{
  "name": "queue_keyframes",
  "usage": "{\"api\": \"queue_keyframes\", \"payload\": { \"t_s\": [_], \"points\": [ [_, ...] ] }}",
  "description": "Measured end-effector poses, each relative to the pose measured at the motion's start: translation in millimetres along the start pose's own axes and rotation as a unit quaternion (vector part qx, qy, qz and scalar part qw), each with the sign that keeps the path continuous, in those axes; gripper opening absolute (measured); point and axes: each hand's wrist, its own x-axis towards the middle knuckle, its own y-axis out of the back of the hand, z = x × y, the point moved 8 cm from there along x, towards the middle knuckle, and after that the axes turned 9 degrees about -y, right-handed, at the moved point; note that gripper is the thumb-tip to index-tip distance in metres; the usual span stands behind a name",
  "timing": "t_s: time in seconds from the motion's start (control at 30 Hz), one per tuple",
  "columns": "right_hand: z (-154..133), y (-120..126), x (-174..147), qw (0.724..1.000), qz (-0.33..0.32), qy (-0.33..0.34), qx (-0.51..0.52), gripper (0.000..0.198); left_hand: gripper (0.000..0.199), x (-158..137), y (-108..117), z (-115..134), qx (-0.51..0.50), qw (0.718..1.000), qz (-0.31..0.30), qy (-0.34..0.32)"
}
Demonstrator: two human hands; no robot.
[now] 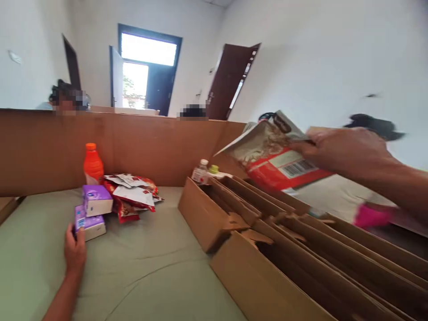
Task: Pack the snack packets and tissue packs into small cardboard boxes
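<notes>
My left hand [75, 252] is at the left end of the lower purple-and-white box [93, 228], thumb against its front and fingers along its side. Another purple box [96, 200] rests on top of that one. At the right, my right hand [344, 149] grips a grey-and-red packet [281, 162] with a barcode, holding it tilted in the air above the cardboard boxes. Beside the purple boxes lies a heap of red-and-white packets [133, 196]. An orange bottle [93, 164] with an orange cap stands behind them.
Open cardboard boxes [203, 218] stand in rows on the right of the green-covered table [147, 276]. A small clear bottle [201, 171] and a green cap [214, 169] show behind them. A cardboard wall [150, 142] runs along the back. Other people's heads appear beyond it.
</notes>
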Motion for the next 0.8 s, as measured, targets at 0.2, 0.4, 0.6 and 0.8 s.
{"api": "queue_keyframes", "payload": {
  "t_s": [0.2, 0.4, 0.6, 0.8],
  "points": [
    [-154, -17, -61, 0.971, -0.106, 0.194, 0.091, 0.026, 0.038, -5, -6, -17, -0.13, 0.988, 0.074, -0.044],
    [-289, -3, -99, 0.939, -0.052, 0.313, 0.133, 0.032, 0.039, -13, -17, -27, -0.16, 0.983, 0.077, -0.047],
    [-372, -28, -180, 0.869, -0.059, 0.459, 0.172, 0.031, 0.042, -20, -20, -26, -0.163, 0.982, 0.073, -0.054],
    [-375, -52, -217, 0.847, -0.093, 0.466, 0.237, 0.046, 0.038, -13, -17, -23, -0.14, 0.985, 0.086, -0.058]
  ]
}}
